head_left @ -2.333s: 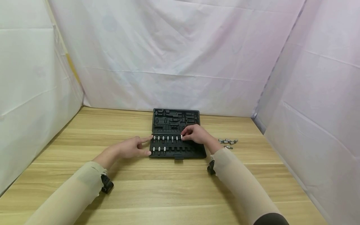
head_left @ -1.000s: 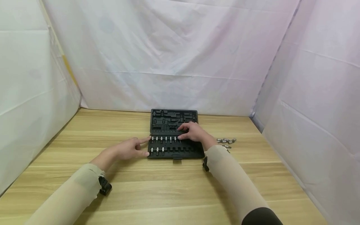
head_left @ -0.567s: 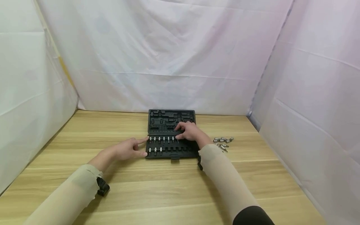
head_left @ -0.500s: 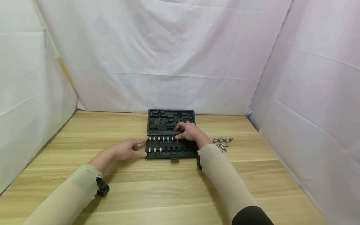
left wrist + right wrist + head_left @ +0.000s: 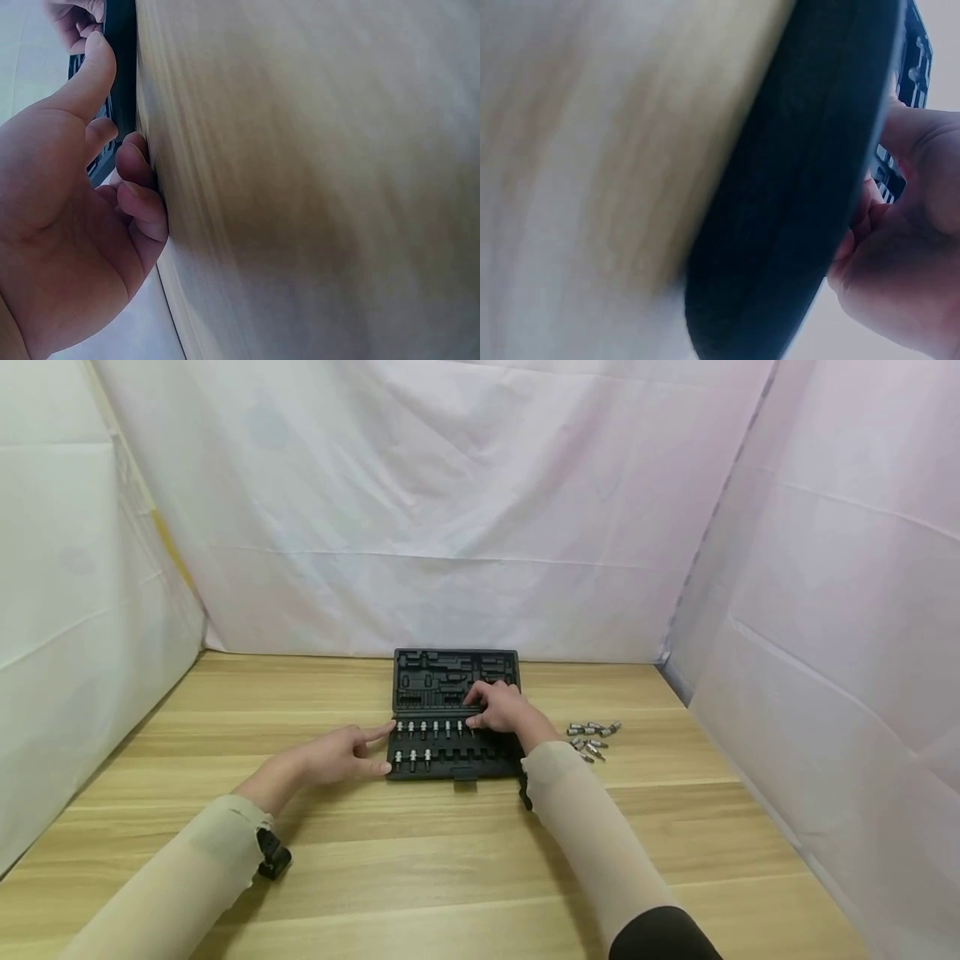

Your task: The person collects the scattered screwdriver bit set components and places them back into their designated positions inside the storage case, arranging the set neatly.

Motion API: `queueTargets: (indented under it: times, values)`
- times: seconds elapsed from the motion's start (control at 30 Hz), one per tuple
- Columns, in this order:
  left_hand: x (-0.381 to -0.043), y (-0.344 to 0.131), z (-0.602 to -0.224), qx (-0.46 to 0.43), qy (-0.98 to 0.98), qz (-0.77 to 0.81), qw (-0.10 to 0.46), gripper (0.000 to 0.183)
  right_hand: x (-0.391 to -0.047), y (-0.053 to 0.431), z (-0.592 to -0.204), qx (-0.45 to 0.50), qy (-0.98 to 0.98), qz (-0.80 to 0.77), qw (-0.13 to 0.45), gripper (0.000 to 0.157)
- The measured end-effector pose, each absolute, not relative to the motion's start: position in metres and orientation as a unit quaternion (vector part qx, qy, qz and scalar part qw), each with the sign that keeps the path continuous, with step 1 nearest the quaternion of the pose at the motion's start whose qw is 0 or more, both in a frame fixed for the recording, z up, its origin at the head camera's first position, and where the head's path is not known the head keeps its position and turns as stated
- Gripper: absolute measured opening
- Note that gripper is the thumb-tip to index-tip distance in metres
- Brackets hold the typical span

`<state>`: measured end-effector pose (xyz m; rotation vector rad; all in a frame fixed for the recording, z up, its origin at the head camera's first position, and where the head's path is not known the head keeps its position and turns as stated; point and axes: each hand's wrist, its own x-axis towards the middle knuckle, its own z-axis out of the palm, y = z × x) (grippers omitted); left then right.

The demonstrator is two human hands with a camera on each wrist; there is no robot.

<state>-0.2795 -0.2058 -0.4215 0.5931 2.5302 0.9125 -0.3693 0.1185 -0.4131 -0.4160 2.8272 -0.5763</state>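
The left hand [image 5: 342, 756], thumb and forefinger apart, touched the black case [image 5: 448, 744]; the right hand [image 5: 502, 707], likewise parted, was at its upper sockets [image 5: 436, 729].

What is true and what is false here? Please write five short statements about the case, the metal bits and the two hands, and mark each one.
1. The black case lies open on the wooden table. True.
2. The loose metal bits lie to the left of the case. False: they lie to its right.
3. The left hand touches the left edge of the case. True.
4. Every slot in the front row is filled. False: bare slots show to the right of its three bits.
5. The right hand rests among the loose metal bits. False: it is over the case, fingers at the back row.
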Motion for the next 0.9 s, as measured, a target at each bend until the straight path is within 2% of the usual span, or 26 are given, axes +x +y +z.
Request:
queueTargets:
  times: [0.6, 0.9]
  values:
    - [-0.2818, -0.2006, -0.4173, 0.211, 0.901, 0.325, 0.196, 0.091, -0.3663, 0.1161, -0.4075, -0.113, 0.973, -0.151, 0.131, 0.040]
    - [-0.2750, -0.1994, -0.4161, 0.218, 0.901, 0.321, 0.195, 0.091, -0.3642, 0.1244, -0.4120, -0.125, 0.965, -0.186, 0.134, 0.042]
